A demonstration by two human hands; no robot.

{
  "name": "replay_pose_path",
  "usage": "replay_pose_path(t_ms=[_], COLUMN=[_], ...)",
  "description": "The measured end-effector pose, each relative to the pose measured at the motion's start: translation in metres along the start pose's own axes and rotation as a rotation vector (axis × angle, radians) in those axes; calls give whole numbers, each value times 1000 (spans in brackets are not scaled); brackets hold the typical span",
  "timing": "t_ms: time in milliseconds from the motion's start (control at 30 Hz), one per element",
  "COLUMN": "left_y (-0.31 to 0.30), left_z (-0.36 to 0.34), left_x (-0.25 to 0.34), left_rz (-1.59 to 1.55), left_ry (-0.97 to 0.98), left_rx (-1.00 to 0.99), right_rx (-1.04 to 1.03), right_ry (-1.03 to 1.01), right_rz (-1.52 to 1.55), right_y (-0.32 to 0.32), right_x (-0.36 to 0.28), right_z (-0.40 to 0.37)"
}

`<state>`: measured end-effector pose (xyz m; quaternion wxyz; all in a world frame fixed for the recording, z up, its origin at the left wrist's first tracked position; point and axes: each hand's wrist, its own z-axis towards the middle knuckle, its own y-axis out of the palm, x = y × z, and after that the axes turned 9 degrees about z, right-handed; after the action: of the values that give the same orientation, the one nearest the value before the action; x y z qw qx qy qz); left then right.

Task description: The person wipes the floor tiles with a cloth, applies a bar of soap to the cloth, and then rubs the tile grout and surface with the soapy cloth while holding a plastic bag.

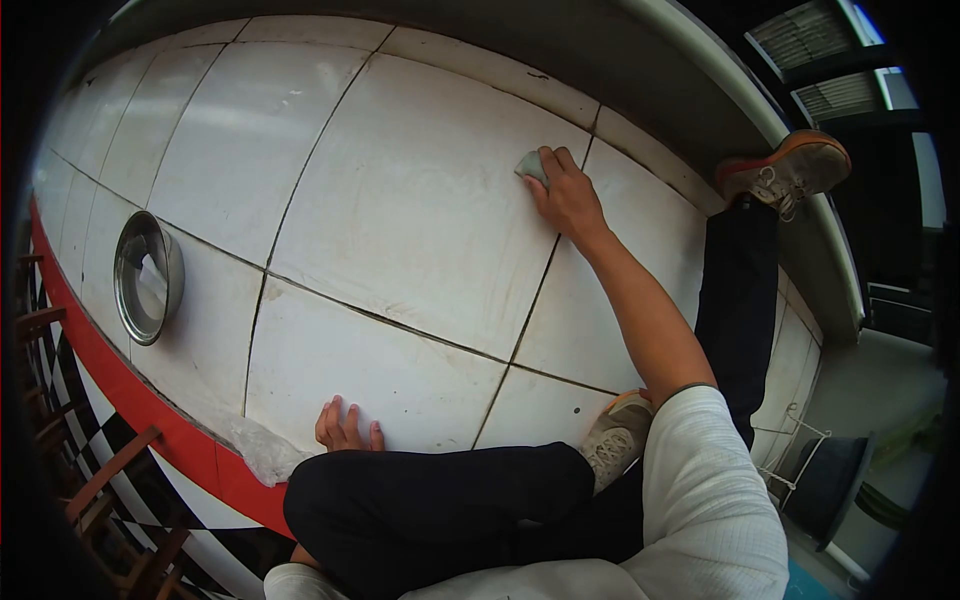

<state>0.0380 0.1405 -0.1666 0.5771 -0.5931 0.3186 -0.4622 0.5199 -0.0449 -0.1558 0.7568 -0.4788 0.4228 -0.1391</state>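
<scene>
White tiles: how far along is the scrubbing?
Done: nothing clearly finished; the tiles look faintly smudged throughout. In hand: the right hand presses a greenish sponge to a far tile; the left hand rests flat. Left: probably most tiles, and the dark joints.

We see a white tiled surface [400, 220], red-edged. A steel bowl [147, 277] sits on it, with crumpled plastic [262, 452] near the bowl and a grey pad [530, 165] well apart from it.

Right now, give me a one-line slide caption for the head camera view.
Right hand presses a small pad to the white tiles; left hand rests flat; steel bowl nearby.
</scene>
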Motion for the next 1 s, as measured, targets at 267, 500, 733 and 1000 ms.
replay_pose_path(t_ms=[267, 500, 733, 1000], left_y=[-3, -2, 3, -2], left_z=[0, 3, -2, 1], left_x=[-2, -1, -7, 0], left_rz=[4, 36, 67, 63], left_ry=[40, 37, 56, 28], left_rx=[-4, 5, 18, 16], right_rx=[109, 14, 102, 57], right_ry=[154, 46, 159, 55], right_rz=[-58, 19, -48, 13], right_y=[9, 12, 22, 18], right_x=[24, -17, 18, -22], right_z=[82, 8, 114, 17])
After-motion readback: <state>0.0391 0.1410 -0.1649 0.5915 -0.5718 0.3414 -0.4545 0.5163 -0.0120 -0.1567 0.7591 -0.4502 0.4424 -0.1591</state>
